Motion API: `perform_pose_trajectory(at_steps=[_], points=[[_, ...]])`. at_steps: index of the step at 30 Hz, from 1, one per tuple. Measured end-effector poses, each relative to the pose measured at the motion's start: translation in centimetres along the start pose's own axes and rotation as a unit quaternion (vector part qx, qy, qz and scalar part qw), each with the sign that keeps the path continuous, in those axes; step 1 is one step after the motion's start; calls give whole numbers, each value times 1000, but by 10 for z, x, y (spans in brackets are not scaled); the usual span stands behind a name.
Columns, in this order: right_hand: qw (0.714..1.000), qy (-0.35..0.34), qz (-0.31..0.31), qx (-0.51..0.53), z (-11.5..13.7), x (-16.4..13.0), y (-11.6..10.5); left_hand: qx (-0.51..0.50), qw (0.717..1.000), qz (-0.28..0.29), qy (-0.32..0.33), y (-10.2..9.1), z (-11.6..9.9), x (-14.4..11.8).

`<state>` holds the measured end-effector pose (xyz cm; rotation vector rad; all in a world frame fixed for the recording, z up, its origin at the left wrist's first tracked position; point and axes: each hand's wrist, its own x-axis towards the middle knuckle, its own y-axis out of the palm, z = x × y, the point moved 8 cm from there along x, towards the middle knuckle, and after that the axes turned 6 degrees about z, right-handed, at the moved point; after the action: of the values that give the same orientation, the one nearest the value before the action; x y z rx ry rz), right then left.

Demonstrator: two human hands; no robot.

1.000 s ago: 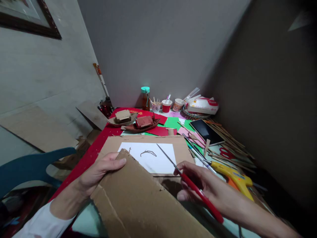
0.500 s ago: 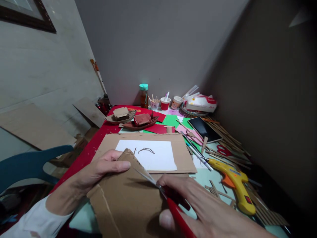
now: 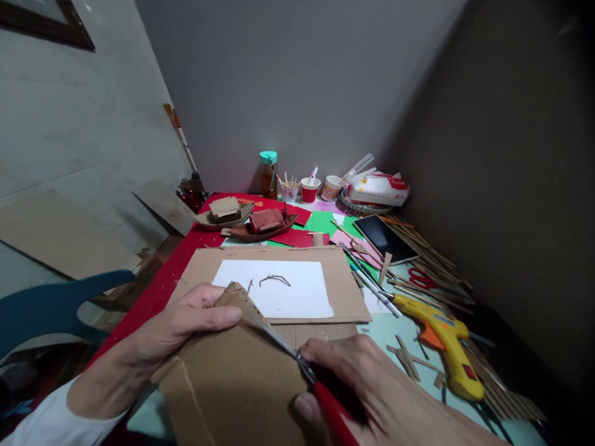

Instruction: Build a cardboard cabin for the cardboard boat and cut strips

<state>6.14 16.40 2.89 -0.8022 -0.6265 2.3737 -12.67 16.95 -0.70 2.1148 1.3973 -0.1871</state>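
My left hand (image 3: pixel 195 316) pinches the upper corner of a brown cardboard sheet (image 3: pixel 242 378), thumb on top. Wrapped around the red handles of a pair of scissors (image 3: pixel 334 409) is my right hand (image 3: pixel 357 371). The scissor blades lie along the sheet's upper right edge, close together, pointing toward my left thumb. Behind the sheet, a white paper (image 3: pixel 297 297) rests on a flat cardboard panel (image 3: pixel 346 279). Thin dark bent strips (image 3: pixel 275 278) lie on that paper.
Two model boats (image 3: pixel 264 224) stand at the back, near a bottle (image 3: pixel 268 176) and paper cups (image 3: pixel 310 190). On the right are a yellow glue gun (image 3: pixel 446 347), a tablet (image 3: pixel 385 238), red-handled scissors (image 3: pixel 422 279) and cardboard strips (image 3: pixel 404 356). A blue chair (image 3: pixel 60 297) stands left.
The scissor blades have closed further along the cardboard's edge, and my right hand's grip has tightened. The sheet and my left hand have shifted slightly left.
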Motion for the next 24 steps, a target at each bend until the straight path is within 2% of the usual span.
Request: perform_pose_trajectory(at_steps=[4, 9, 14, 16, 21, 24], points=[[999, -32, -5, -26, 2, 0, 3, -5, 1000, -16, -7, -4, 5, -3], [999, -39, -16, -19, 7, 3, -3, -1, 1000, -20, 4, -4, 2, -6], [997, -63, 27, 21, 22, 11, -7, 3, 1000, -2, 16, 2, -3, -5], [998, -53, 34, 14, 24, 12, -6, 0, 1000, -5, 20, 2, -3, -6], [996, 38, 69, -44, 13, 11, 4, -7, 999, -34, 16, 3, 4, -12], [998, 27, 61, -12, 13, 12, 4, -14, 999, -39, 21, 6, 2, -12]])
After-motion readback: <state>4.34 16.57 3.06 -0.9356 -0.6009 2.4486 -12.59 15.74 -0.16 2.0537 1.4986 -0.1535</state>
